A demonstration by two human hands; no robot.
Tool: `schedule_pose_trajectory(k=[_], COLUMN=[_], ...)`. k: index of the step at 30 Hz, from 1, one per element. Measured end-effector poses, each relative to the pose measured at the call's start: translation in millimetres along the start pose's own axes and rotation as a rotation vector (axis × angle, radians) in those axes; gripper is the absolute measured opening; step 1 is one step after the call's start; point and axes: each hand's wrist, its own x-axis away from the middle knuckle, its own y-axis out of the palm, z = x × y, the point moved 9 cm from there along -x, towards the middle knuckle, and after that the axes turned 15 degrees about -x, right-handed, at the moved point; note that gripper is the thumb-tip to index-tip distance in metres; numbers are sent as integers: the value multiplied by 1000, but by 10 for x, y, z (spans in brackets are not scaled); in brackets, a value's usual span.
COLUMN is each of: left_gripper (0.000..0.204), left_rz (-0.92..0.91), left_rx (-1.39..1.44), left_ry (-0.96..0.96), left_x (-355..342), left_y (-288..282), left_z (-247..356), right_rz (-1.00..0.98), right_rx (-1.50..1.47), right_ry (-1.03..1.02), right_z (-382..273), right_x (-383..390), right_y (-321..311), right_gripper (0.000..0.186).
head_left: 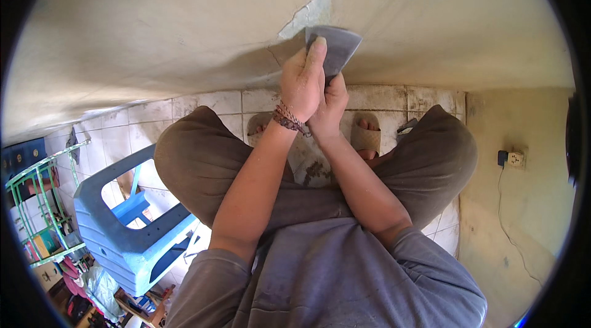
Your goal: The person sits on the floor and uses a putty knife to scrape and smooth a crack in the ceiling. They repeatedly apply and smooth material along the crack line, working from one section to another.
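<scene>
A wide grey scraper (pixel 340 44) is pressed up to the cream wall (pixel 203 26), its flared blade pointing away from me. My left hand (pixel 302 85), with braided bracelets at the wrist, is closed on it, the thumb lying along the blade's face. Close against it on the right, my right hand (pixel 329 107) is also closed round the scraper's lower part. The handle is hidden by my fingers. Just beyond the blade's left corner, a pale patch of peeled paint (pixel 317 11) with a ragged edge runs up to the right.
I am squatting on a tiled floor (pixel 148 112), knees spread. A blue plastic stool (pixel 117 229) lies to my left, near a green metal rack (pixel 46 205) and assorted clutter. On the right side wall, a black plug (pixel 503 158) sits in a socket, its cable hanging down.
</scene>
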Motion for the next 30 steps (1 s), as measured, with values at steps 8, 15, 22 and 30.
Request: schedule_pose_trajectory(k=[8, 15, 22, 30], left_gripper=[50, 49, 49, 22], left_rz=[-37, -75, -72, 260], left_rx=[-50, -85, -123, -578], left_ry=[13, -27, -16, 399], left_x=[-2, -12, 3, 248], left_y=[24, 15, -65, -63], left_z=[28, 97, 261, 671], right_rz=[13, 18, -5, 359], right_rx=[-79, -123, -129, -412], right_ry=[-42, -5, 89, 241], right_z=[-21, -2, -87, -52], right_x=[-21, -33, -108, -190], right_y=[6, 12, 91, -387], right_gripper=[27, 28, 27, 32])
